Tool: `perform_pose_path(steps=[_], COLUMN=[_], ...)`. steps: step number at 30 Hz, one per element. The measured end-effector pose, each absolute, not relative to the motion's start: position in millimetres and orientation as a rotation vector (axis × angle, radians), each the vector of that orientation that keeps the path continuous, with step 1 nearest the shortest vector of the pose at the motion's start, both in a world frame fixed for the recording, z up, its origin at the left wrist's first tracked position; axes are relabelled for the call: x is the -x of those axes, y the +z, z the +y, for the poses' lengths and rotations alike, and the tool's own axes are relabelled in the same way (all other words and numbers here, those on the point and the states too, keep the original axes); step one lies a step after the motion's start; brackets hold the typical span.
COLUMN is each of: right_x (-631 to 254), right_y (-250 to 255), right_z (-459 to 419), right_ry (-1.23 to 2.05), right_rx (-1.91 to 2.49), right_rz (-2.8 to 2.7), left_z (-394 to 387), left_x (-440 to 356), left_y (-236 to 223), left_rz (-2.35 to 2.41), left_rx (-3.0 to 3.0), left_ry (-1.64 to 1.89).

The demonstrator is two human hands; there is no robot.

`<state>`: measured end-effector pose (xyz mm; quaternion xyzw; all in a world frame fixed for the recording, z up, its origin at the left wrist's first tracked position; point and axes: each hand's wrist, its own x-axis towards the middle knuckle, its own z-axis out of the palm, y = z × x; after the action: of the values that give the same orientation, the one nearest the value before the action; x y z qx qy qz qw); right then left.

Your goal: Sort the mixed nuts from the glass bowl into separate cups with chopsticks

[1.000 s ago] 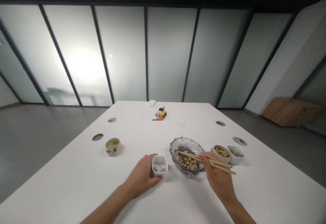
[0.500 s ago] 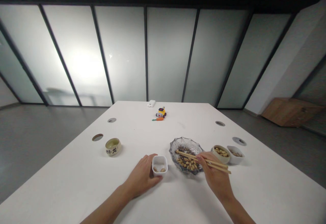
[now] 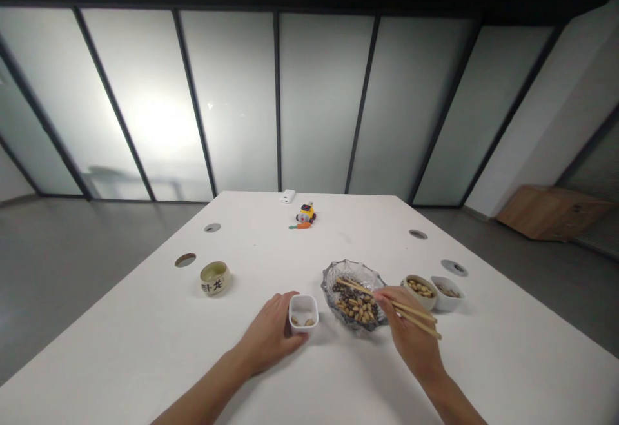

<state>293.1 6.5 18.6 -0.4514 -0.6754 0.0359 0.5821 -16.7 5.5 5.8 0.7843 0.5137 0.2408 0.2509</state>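
One narrow gap parts white cup [image 3: 304,306] from glass bowl's [image 3: 370,277] rim

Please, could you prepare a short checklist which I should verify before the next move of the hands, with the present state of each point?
1. Left hand on the cup: ok, thumb and fingers lie around its side.
2. Cup upright: ok, its opening faces up and a few pieces lie inside.
3. Chopsticks in the right hand: ok, held.
4. Chopstick tips within the rim of the glass bowl: ok, as seen from above.
5. Piece gripped between the tips: cannot tell, too small.
6. Right hand free of the nut bowl behind it: cannot tell, they overlap in this view.
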Motion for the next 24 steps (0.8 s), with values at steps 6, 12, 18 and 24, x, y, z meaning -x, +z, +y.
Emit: perform_pose_path(steps=[6, 12, 18, 24], right_x=[-294, -296, -297, -294], right_y=[10, 6, 10, 13], right_z=[12, 14, 13, 11], right_ry=[0.221, 0.227, 0.175, 0.216], right_rx=[0.981, 1.001, 1.013, 1.003], right_rz=[-1.652, -1.649, -1.644, -1.652], left_z=[5, 6, 6, 6], left_x=[17, 17, 17, 17], left_y=[5, 5, 4, 2], left_rz=[1.391, 1.410, 1.391, 1.411], left_rx=[-2.138, -2.127, -2.146, -2.146], left_ry=[0.675, 0.643, 0.652, 0.666])
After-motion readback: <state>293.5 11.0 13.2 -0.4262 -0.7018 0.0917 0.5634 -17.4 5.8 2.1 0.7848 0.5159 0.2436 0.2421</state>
